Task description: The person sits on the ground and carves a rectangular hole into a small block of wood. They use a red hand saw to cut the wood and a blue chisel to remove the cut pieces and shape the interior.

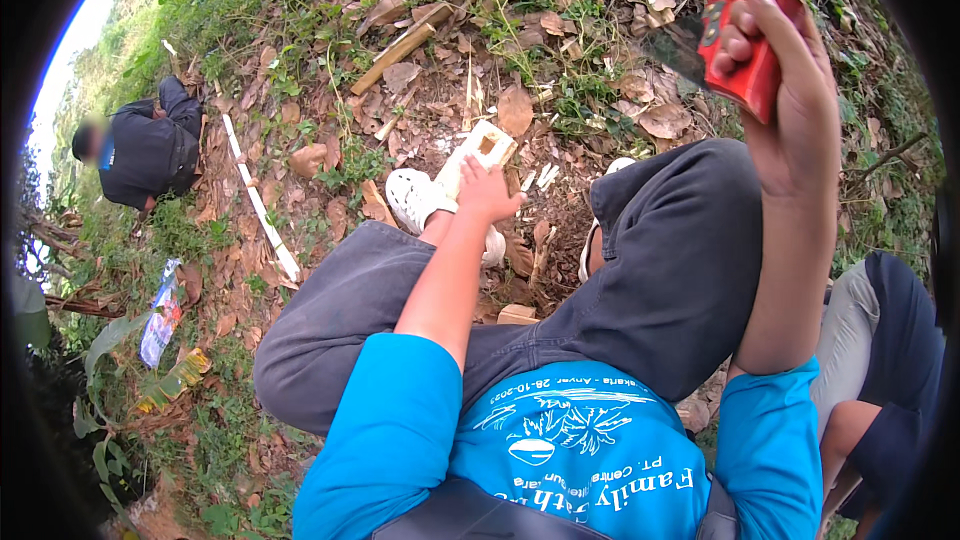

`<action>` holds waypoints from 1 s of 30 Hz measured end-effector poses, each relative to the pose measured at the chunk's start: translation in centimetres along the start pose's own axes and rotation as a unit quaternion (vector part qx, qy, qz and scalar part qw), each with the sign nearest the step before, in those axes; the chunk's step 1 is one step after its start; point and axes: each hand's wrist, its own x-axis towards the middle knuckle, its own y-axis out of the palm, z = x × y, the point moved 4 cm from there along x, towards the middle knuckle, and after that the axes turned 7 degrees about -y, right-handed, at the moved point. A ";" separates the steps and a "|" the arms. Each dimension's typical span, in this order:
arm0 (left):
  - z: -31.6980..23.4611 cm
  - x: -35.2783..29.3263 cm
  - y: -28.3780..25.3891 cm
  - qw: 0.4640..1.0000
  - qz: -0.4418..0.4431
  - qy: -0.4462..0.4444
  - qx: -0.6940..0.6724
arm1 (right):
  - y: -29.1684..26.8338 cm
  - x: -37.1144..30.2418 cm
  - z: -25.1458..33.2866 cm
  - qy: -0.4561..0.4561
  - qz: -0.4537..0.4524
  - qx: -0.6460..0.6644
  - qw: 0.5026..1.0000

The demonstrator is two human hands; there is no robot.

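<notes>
My left hand (pixel 489 193) presses on the lower part of a pale wooden block (pixel 463 162) with a square hole near its upper end. The block leans by my left shoe, between my feet. Up at the right, my right hand (pixel 790 70) is closed around the red handle of a hand tool (pixel 757 78). A broad grey blade stretches left from that handle, too blurred for its exact kind to be told.
Pale wood chips (pixel 545 176) lie beside the block on leafy ground. Cut wood pieces (pixel 400 48) lie ahead, and a long white strip (pixel 258 198) is at left. One person (pixel 150 145) crouches far left; another person's leg (pixel 850 340) is close at right.
</notes>
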 end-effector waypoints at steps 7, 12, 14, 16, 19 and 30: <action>-2.2 -5.8 -13.4 0.919 -0.047 0.148 -0.362 | 7.7 0.1 -3.0 0.101 0.003 0.065 0.993; 7.4 -12.4 -29.7 0.772 -0.271 0.233 -0.526 | 7.7 1.9 -4.6 0.064 -0.020 0.131 0.989; 9.4 -17.6 -35.7 0.693 -0.301 0.380 -0.534 | 6.6 2.8 -6.1 0.069 -0.008 0.138 0.988; 13.0 -21.3 -39.0 0.623 -0.263 0.489 -0.550 | 6.1 3.3 -6.3 0.081 -0.004 0.135 0.987; 20.1 -25.2 -38.8 0.659 -0.374 0.383 -0.529 | 5.8 3.5 -5.3 0.073 -0.010 0.144 0.987; 35.3 -16.6 -22.9 0.775 -0.461 -0.027 -0.432 | 6.4 2.2 -0.5 0.150 0.112 0.162 0.969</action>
